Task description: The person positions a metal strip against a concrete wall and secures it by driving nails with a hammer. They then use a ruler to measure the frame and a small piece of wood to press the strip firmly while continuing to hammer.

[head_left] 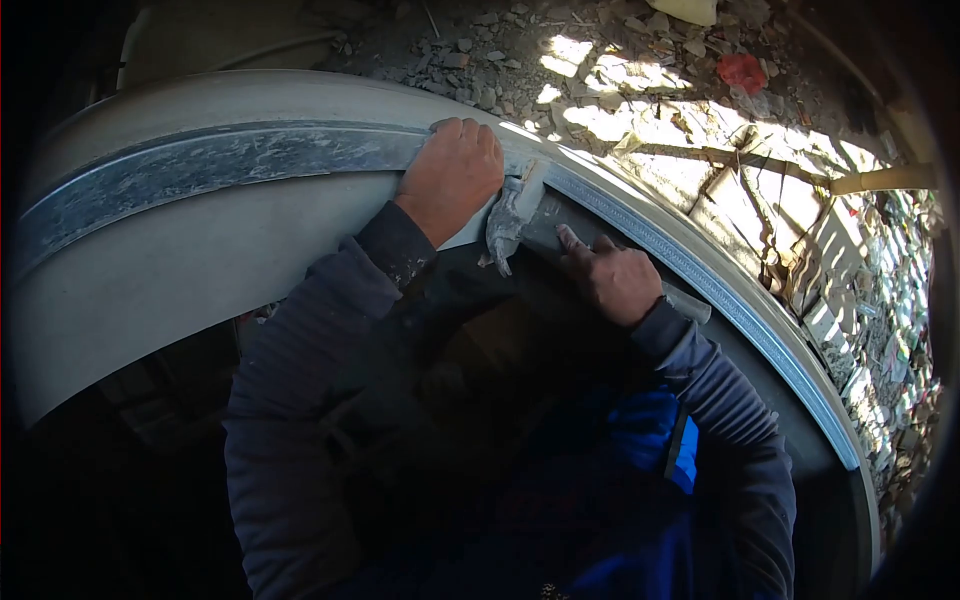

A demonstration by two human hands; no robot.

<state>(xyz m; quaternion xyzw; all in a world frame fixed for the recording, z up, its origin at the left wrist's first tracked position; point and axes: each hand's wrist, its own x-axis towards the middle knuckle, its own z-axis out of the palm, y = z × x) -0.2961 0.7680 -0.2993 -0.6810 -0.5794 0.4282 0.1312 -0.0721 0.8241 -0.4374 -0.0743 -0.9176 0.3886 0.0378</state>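
Observation:
My left hand [453,172] is closed over a long grey metal strip [270,150], its surface smeared with pale residue. This strip lies along a pale curved panel [180,265]. Just right of that hand hangs a crumpled grey, plaster-like wad [508,222]. My right hand [618,280] is closed, index finger stretched forward, around a flat-bladed tool like a scraper [545,222]. The rounded end of its handle [690,303] shows beside the wrist, while the palm hides its middle. Beyond the right hand runs a textured metal strip [690,260].
Past the panel's far edge, the ground holds stone rubble [470,60], a red scrap [741,72] and sunlit litter [890,300]. A wooden pole [880,180] lies at the right. Below my arms it is very dark.

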